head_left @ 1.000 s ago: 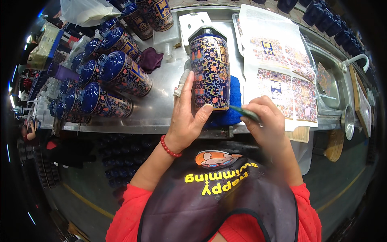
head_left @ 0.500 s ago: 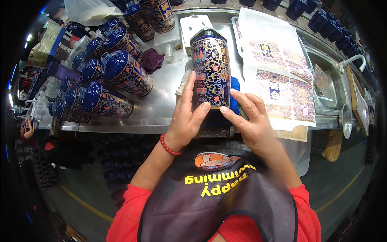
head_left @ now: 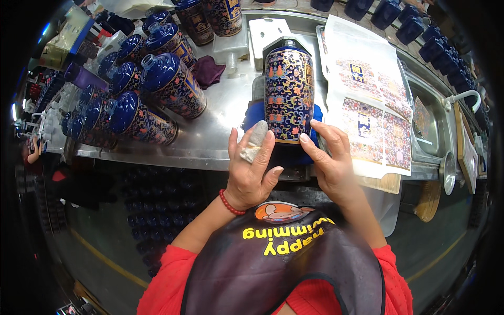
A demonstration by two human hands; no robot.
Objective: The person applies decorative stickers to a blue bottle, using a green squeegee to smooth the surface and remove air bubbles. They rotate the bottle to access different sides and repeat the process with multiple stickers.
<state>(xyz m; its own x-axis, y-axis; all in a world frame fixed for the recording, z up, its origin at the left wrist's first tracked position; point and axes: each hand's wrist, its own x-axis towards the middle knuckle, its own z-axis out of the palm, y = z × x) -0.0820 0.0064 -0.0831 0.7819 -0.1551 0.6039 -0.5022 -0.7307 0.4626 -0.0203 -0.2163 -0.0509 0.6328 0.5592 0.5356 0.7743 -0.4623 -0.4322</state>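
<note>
Bare stainless steel, smooth and softly shining, makes the counter [head_left: 226, 115] that bows across the upper half of the frame. Right of centre lies a thin white printed sheet [head_left: 362, 52] with crowded floral panels. Glossy navy bottles [head_left: 173, 84], round-shouldered, cluster at upper left. The worked bottle [head_left: 287, 97] sits at upper centre, neck toward the top edge, its smooth wall covered in floral scrollwork. I judge the step to be fingertip work along the pattern's lower edge; the next move would call for light, even pressure on that slick curve. At the bottle's lower right corner, the right hand [head_left: 333, 168] has thumb and forefinger spread; whether they pinch it, I cannot tell. The left hand [head_left: 247, 173], near the lower left corner, has its fingers parted, clamped on nothing, thumb clear. Soft blue cloth [head_left: 254, 116] shows at the bottle's left side. Smallest is a rough grey finger cover [head_left: 254, 139] on the left hand.
</note>
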